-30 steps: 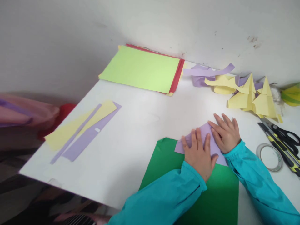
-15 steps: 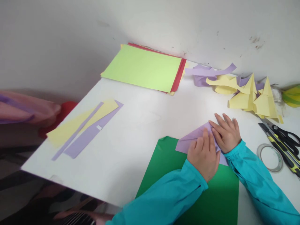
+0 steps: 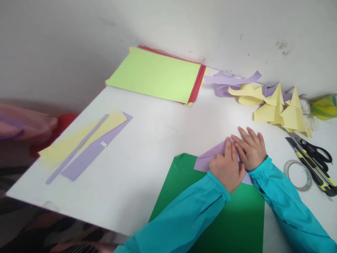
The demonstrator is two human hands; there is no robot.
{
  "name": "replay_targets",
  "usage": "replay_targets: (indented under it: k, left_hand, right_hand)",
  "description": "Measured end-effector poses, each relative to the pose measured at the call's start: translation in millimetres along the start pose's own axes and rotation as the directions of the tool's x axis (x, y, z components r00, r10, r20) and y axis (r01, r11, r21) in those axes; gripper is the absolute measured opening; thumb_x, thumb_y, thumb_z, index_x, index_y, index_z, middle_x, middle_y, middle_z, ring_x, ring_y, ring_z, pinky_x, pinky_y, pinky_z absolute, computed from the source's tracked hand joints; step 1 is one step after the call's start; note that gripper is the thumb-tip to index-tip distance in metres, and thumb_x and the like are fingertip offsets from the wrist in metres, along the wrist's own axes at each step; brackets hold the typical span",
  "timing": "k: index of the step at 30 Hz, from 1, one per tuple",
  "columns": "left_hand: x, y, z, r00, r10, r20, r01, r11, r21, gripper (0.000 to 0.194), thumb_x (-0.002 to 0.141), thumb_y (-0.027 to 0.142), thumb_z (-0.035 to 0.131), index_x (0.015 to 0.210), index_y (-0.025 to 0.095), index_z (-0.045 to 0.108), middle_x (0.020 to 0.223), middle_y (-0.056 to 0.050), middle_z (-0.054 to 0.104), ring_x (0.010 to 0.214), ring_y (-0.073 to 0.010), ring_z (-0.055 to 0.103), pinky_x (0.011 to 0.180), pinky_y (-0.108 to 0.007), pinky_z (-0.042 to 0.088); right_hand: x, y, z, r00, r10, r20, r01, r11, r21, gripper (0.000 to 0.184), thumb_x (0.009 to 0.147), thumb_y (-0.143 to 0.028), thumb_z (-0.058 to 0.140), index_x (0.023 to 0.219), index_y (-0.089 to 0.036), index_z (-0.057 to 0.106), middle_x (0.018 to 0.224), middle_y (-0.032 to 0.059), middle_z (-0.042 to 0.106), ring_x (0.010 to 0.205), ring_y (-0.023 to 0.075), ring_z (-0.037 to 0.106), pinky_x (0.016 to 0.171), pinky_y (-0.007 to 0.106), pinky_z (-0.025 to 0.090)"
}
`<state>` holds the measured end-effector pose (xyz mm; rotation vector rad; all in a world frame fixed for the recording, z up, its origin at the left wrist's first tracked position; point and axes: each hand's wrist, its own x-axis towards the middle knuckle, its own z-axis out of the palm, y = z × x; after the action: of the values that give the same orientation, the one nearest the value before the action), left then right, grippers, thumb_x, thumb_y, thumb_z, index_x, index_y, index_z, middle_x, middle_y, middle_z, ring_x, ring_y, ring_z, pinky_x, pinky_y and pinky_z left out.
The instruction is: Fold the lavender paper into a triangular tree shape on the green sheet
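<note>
A folded sheet of purple paper (image 3: 207,159), pointed at its far end, lies across the top of a green sheet (image 3: 181,179). My left hand (image 3: 226,169) presses on the purple paper, its forefingers stretched toward the point and the others partly bent. Beside it my right hand (image 3: 251,149) rests along the right slope of the fold, palm down with fingers spread. Both hands meet near the tip and cover much of the paper's right half. Neither hand is wrapped round anything.
Light green sheets (image 3: 158,73) lie over red ones (image 3: 198,84) by the wall. Curled purple strips (image 3: 234,80) and folded yellow paper shapes (image 3: 276,105) stand at the back right. Tape (image 3: 306,182), a cutter knife (image 3: 310,167) and scissors (image 3: 319,153) lie right; purple offcuts (image 3: 84,160) lie left.
My left hand has slid up the purple paper toward its tip, next to my right hand. My right hand stays at the fold. The whole view has shifted slightly.
</note>
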<state>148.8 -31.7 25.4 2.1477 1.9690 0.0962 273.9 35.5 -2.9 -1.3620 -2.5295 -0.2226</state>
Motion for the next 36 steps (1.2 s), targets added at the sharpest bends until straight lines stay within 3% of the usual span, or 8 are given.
replay_targets:
  k: [7, 17, 27, 36]
  left_hand:
    - [-14.8, -1.9, 6.1, 0.999, -0.049, -0.018, 0.051, 0.995, 0.088, 0.068, 0.089, 0.049, 0.047, 0.143, 0.009, 0.038, 0.151, -0.021, 0.026, 0.063, -0.0184, 0.061, 0.050, -0.032, 0.050]
    - [-34.6, -16.4, 9.5, 0.994, -0.108, 0.028, 0.103, 0.985, 0.135, 0.071, 0.088, 0.051, 0.049, 0.144, 0.010, 0.036, 0.152, -0.018, 0.019, 0.056, -0.0162, 0.059, 0.047, -0.033, 0.050]
    - [-53.4, -28.1, 7.9, 0.989, -0.147, 0.018, 0.140, 0.968, 0.206, 0.065, 0.091, 0.051, 0.040, 0.141, 0.010, 0.041, 0.151, -0.016, 0.022, 0.055, -0.0164, 0.059, 0.044, -0.033, 0.050]
    - [-66.7, -41.0, 7.3, 0.983, -0.185, 0.023, 0.179, 0.972, 0.151, 0.065, 0.090, 0.050, 0.043, 0.145, 0.017, 0.034, 0.152, -0.016, 0.021, 0.054, -0.0160, 0.059, 0.045, -0.034, 0.050]
  right_hand:
    - [2.1, -1.4, -3.6, 1.000, -0.008, -0.013, 0.008, 1.000, 0.008, 0.030, 0.094, -0.033, 0.045, 0.117, -0.031, 0.064, 0.136, 0.0029, 0.054, 0.128, 0.0295, 0.044, 0.102, 0.053, 0.031]
    - [-0.3, 3.1, 0.7, 1.000, -0.006, -0.012, 0.007, 0.999, 0.039, 0.032, 0.092, -0.030, 0.048, 0.121, -0.032, 0.062, 0.139, 0.0030, 0.052, 0.130, 0.0290, 0.041, 0.104, 0.053, 0.030]
    - [0.2, 3.7, -0.2, 1.000, -0.015, -0.012, 0.015, 1.000, 0.028, 0.030, 0.093, -0.032, 0.047, 0.118, -0.032, 0.063, 0.137, 0.0031, 0.053, 0.129, 0.0289, 0.043, 0.102, 0.052, 0.032]
    - [0.9, 1.4, -1.2, 1.000, 0.007, -0.011, -0.006, 0.999, 0.034, 0.030, 0.092, -0.031, 0.047, 0.117, -0.032, 0.064, 0.136, 0.0032, 0.054, 0.129, 0.0287, 0.043, 0.103, 0.052, 0.032]
